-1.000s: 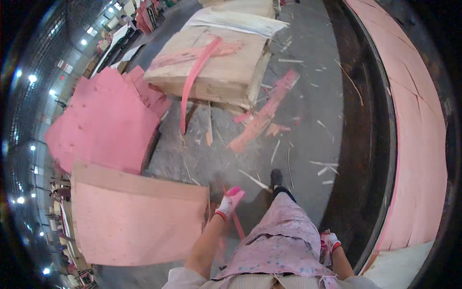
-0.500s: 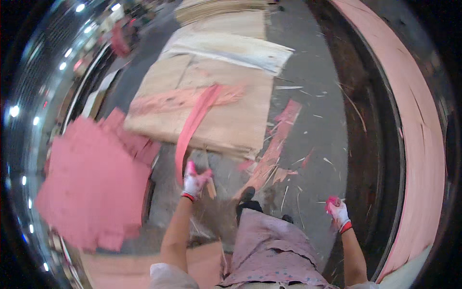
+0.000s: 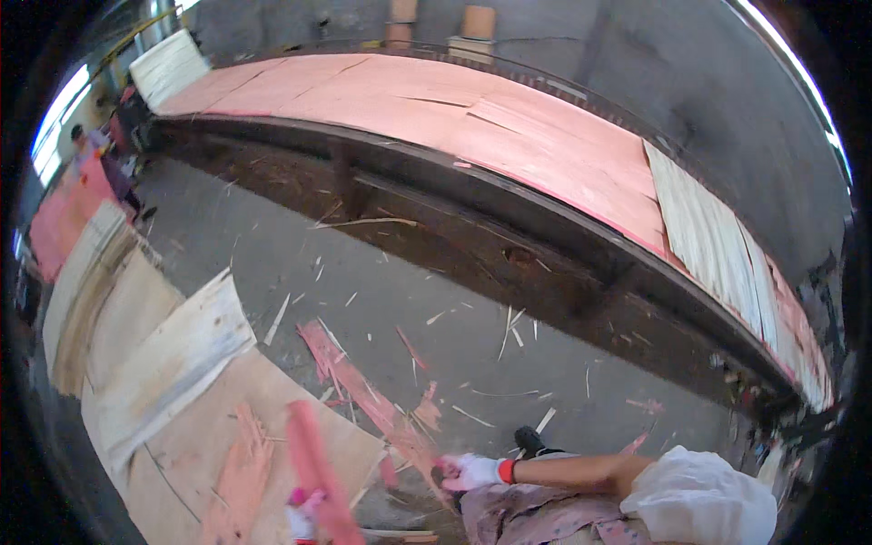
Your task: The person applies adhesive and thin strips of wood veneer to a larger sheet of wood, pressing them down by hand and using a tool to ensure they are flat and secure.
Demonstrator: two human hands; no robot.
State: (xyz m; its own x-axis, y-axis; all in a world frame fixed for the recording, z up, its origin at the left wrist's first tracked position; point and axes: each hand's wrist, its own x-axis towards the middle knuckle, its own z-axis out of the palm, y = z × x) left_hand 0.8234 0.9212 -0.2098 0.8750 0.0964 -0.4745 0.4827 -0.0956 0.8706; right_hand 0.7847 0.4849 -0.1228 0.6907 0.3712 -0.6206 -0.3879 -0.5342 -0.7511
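Observation:
My left hand [image 3: 306, 516], in a white glove with pink-stained fingers, is closed on a long pink veneer strip [image 3: 318, 468] at the lower edge. The strip stands up from the hand and is blurred. Behind it lies a stack of pale veneer sheets [image 3: 309, 400], with a torn pink piece [image 3: 241, 477] on top. My right hand [image 3: 468, 472], in a similar glove with a red cuff, is in front of my apron [image 3: 536, 509]. Its fingers are curled; whatever they may hold cannot be made out.
A long raised conveyor [image 3: 427, 150] carries pink sheets and pale sheets [image 3: 713, 236] across the far side. Torn pink scraps [image 3: 363, 386] and splinters litter the grey floor [image 3: 436, 354]. At the far left another person [image 3: 107, 163] stands beside pink sheets [image 3: 68, 222].
My view has swung to the right, toward the conveyor. My right hand has come in close to my apron. The pink strip has moved with my left hand, off the stack.

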